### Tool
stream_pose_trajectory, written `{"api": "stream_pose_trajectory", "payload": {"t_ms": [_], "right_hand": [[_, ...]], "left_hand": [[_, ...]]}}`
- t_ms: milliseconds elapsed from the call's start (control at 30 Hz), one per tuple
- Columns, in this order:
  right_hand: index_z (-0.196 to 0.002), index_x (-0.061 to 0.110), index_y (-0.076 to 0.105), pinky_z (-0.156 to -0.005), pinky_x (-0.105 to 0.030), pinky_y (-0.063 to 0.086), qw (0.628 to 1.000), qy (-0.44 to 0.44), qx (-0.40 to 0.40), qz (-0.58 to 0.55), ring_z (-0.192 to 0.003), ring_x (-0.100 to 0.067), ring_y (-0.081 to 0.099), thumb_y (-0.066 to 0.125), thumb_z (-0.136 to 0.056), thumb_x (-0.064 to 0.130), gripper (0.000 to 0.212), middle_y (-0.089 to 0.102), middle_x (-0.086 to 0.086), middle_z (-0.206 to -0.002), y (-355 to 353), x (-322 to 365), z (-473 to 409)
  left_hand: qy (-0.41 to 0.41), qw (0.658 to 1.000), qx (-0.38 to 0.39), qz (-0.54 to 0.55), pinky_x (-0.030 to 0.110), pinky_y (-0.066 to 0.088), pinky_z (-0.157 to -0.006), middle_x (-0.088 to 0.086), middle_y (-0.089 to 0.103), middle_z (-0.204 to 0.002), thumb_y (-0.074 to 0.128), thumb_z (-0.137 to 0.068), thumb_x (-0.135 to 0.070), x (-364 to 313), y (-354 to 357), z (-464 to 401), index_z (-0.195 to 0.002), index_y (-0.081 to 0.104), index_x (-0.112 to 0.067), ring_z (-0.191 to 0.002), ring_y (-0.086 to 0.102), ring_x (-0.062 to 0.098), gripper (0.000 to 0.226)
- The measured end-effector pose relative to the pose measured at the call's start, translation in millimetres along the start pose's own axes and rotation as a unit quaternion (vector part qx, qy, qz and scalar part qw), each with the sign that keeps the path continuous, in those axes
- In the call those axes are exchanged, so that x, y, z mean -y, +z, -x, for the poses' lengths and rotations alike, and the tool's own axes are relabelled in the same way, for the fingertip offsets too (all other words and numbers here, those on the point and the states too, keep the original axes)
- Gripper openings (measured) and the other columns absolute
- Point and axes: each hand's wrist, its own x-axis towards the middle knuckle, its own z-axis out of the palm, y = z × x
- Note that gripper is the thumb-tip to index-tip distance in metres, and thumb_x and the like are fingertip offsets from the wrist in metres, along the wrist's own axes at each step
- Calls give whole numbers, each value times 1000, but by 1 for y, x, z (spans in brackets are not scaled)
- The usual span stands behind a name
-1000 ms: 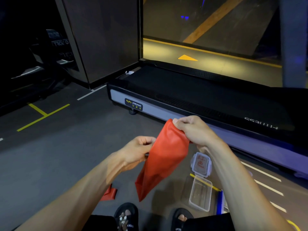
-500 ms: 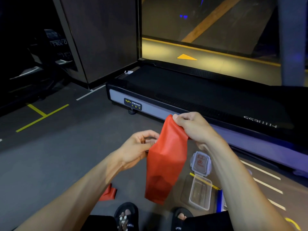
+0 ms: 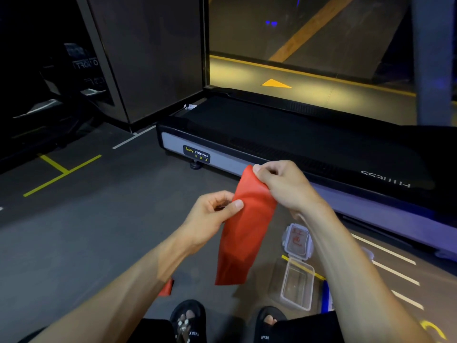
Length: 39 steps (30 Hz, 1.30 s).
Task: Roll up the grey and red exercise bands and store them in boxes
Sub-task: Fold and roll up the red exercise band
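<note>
Head view looks down on two bare forearms reaching out over a dark gym floor (image 3: 81, 243), with a treadmill (image 3: 284, 144) lying across the scene beyond the hands. A red exercise band (image 3: 247, 231) hangs in the air on the near side of the treadmill, held up by both hands. The right hand (image 3: 284, 184) pinches the band's top corner, its fingers (image 3: 258, 169) pressed together on the red material close to the treadmill's grey side rail. The left hand (image 3: 210, 216) grips the band's left edge lower down, thumb laid flat on the front face and the other fingers curled behind it, so the material sits clamped between them. From these two grips the band drops as a flat, slightly creased strip, its free lower end hanging clear of the floor, farther from the treadmill than either hand.

On the floor on the near side of the treadmill, under the right forearm, a clear plastic box (image 3: 296, 285) stands open with its lid (image 3: 298, 240) lying flat just beyond it, toward the treadmill. A small piece of red material (image 3: 167, 287) peeps out beside the left forearm; whether it is part of the same band cannot be told. Two feet in black slides (image 3: 190, 320) show at the bottom edge.
</note>
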Motion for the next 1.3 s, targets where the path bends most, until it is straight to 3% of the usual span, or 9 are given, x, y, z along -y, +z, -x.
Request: {"api": "stream_pose_trajectory", "payload": {"t_ms": [200,300,433,600,700,833,900,1067,1300], "right_hand": [[-101,22,76,-87,-33,51,994,-51,-18,92,-98,-12,67,61,-99,37,22,75,8,-99,0,9,1],[-100,21,76,-83,-30,49,995,-47,-22,89,-97,-13,66,61,-99,37,22,74,8,-96,-1,10,-2],[-98,20,76,-85,-36,53,996,-35,-22,77,-94,-16,69,60,-99,38,23,75,5,-94,3,8,-6],[-99,21,76,-87,-37,54,997,-29,-27,71,-96,-17,69,60,-99,39,24,76,5,-96,6,7,-8],[-99,24,75,-85,-33,52,997,-29,-19,73,-98,-16,68,59,-100,39,21,75,6,-98,8,7,-7],[-101,22,76,-85,-33,52,997,-30,-16,67,-99,-14,68,58,-101,38,24,75,7,-100,8,7,-6],[-100,22,76,-87,-35,53,997,-31,-16,67,-98,-14,68,58,-101,38,24,75,8,-98,7,8,-5],[-100,23,75,-90,-39,54,997,-27,-16,70,-96,-14,69,58,-100,39,24,75,7,-97,3,7,-3],[-98,25,75,-90,-44,55,998,-19,-6,56,-93,-13,69,57,-101,43,26,74,7,-94,-5,6,1]], "left_hand": [[15,996,-33,-85,22,46,-89,1,68,-101,68,-92,-24,1,-10,-2,-85,73,-12,-92,63,7,15],[-15,1000,24,-3,30,45,-82,3,59,-83,60,-100,-30,2,-6,2,-84,66,-12,-80,53,16,24],[-67,992,47,99,29,36,-69,2,43,-76,60,-94,-34,-3,3,3,-97,57,-9,-66,40,9,25],[-61,991,60,102,37,58,-82,21,74,-106,70,-88,-14,-2,4,0,-122,64,3,-88,73,25,38],[-79,983,88,139,33,60,-83,19,74,-107,65,-95,-9,-5,7,2,-121,65,6,-89,74,22,30],[-111,962,134,209,44,58,-92,26,68,-116,46,-103,-6,-16,9,7,-123,61,10,-101,72,35,30],[-111,959,141,222,45,59,-88,28,67,-112,44,-104,-6,-17,10,9,-117,63,8,-97,72,37,27],[-106,969,110,196,39,61,-75,23,71,-102,47,-104,-11,-10,11,10,-107,66,1,-83,74,30,23],[-98,975,86,180,38,61,-79,30,68,-104,49,-104,-19,2,8,9,-115,59,16,-83,73,30,37]]}}
